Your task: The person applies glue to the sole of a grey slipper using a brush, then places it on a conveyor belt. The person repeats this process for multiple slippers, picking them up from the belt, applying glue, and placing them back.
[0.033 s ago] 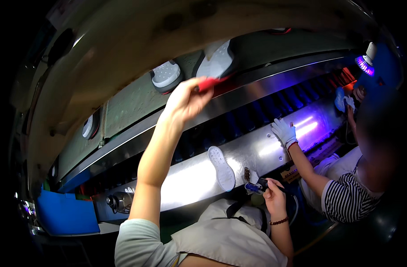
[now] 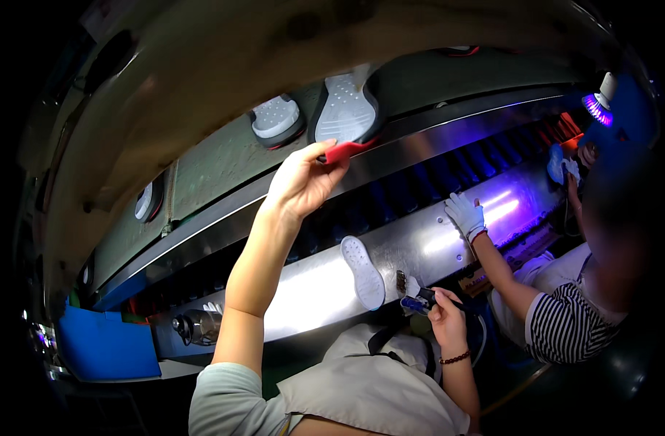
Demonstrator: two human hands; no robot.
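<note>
My left hand (image 2: 307, 178), arm stretched forward, pinches the red near end of a shoe sole (image 2: 347, 116). That sole has a pale grey, dotted top and a black rim, and it is at the edge of the green conveyor belt (image 2: 209, 163); whether it touches the belt I cannot tell. Close to my body, my right hand (image 2: 447, 314) is closed around the dark handle of a brush (image 2: 412, 287) with brownish bristles, held by a blue item (image 2: 414, 305). Between my hands, a loose white sole piece (image 2: 363, 272) lies on the metal shelf (image 2: 296, 305).
More soles (image 2: 276, 120) sit on the belt, behind a metal rail (image 2: 412, 142). A dark-lidded clear jar (image 2: 196, 327) stands at the shelf's left end. On my right, a co-worker's gloved hand (image 2: 464, 216) rests on the shelf, near a purple-lit lamp (image 2: 597, 107). A curved cover arches overhead.
My left hand has dropped slightly, and the sole in it has come nearer, its dotted top showing more fully. My right hand with the brush has barely moved.
</note>
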